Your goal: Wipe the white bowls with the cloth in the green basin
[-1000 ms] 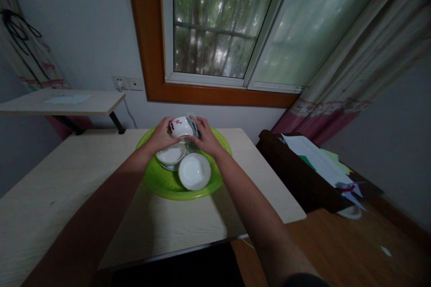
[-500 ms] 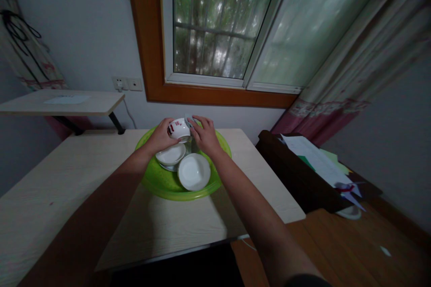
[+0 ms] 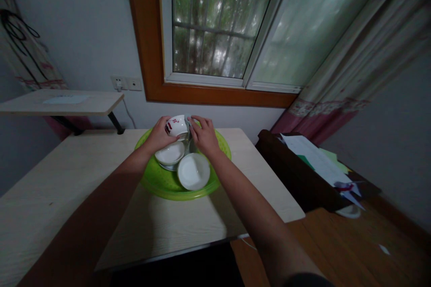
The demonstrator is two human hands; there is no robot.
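Above the far side of a lime-green basin [image 3: 158, 188], a white bowl [image 3: 177, 126] with red markings is tipped on its side. My left hand [image 3: 157, 138] is closed on it from the left. On the right, my right hand [image 3: 204, 135] presses a thin, pale grey-green cloth-like piece [image 3: 188, 121] against the bowl, its fingers bent over it; the exact kind is unclear. Inside the basin lie another white bowl [image 3: 171, 153], sitting over a plate [image 3: 164, 167], and a round white bowl [image 3: 194, 171] in front, facing up.
The basin stands on a pale wooden table [image 3: 182, 222]. A raised shelf [image 3: 30, 101] with a paper sheet is at the left, near a wall socket [image 3: 126, 83]. Beyond is a window [image 3: 218, 31]. To the right, a dark brown piece of furniture [image 3: 279, 170] carries papers.
The tilted bowl has shifted slightly left and turned a little in my left hand. My right fingers and the pale piece have moved slightly along its edge. The basin's other dishes stay put.
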